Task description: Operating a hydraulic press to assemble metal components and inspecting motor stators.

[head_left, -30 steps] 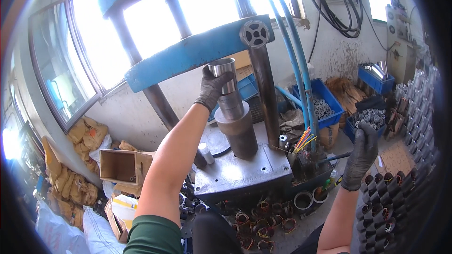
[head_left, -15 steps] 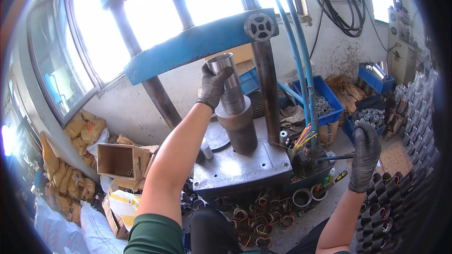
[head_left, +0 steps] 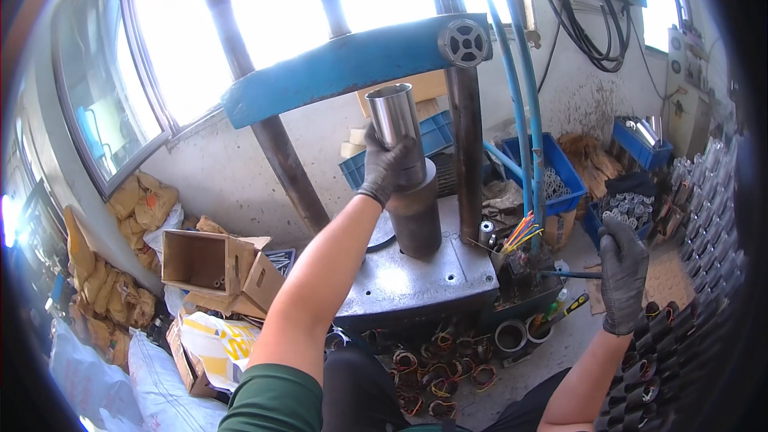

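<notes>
My gloved left hand (head_left: 387, 166) grips a shiny metal cylinder sleeve (head_left: 394, 118), held upright just above a dark round die (head_left: 416, 212) on the grey steel bed (head_left: 424, 280) of a blue-framed press (head_left: 344, 64). My gloved right hand (head_left: 622, 272) is out to the right, closed around the end of a thin dark lever rod (head_left: 564, 275) that sticks out from the press side, next to a bundle of coloured wires (head_left: 520, 232).
Wound stator rings (head_left: 436, 360) lie on the floor below the press. Blue crates (head_left: 552, 172) with metal parts stand behind. An open cardboard box (head_left: 212, 260) and sacks (head_left: 144, 204) sit at the left. Stacked round parts (head_left: 696, 216) fill the right.
My left hand has lifted the metal sleeve a little higher above the die. My right hand has stayed at the lever on the right.
</notes>
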Motion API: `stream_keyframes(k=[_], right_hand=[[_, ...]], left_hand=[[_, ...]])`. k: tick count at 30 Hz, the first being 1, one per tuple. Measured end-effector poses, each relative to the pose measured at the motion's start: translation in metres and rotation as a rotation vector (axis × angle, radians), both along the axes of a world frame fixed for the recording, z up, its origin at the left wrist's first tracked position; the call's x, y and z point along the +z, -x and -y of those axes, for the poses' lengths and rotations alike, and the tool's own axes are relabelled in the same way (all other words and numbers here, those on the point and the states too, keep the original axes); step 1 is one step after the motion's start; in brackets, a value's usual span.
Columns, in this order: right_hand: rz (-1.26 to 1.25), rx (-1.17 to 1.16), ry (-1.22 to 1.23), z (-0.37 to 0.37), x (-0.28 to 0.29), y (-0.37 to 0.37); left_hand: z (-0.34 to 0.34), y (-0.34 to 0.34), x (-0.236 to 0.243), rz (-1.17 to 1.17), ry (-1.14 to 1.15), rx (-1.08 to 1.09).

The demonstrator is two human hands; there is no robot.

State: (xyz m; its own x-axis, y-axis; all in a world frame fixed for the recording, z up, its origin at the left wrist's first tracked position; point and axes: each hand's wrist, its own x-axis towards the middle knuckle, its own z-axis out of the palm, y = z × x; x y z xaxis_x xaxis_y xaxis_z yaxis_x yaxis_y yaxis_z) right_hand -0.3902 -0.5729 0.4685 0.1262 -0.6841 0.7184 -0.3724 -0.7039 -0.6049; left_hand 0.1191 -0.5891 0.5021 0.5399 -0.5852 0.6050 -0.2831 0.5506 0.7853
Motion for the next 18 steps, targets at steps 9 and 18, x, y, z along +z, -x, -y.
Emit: stream_keyframes(k=[9,18], right_hand=[[-0.564,-0.007,0.041,-0.043,0.022,0.016],[-1.305,0.388,-0.249,-0.093,-0.03,0.082]], left_hand=[[-0.012,0.01,-0.012,-0.003,-0.074,0.113],[-0.008,0.002,-0.011,-0.03,0.009,0.006]])
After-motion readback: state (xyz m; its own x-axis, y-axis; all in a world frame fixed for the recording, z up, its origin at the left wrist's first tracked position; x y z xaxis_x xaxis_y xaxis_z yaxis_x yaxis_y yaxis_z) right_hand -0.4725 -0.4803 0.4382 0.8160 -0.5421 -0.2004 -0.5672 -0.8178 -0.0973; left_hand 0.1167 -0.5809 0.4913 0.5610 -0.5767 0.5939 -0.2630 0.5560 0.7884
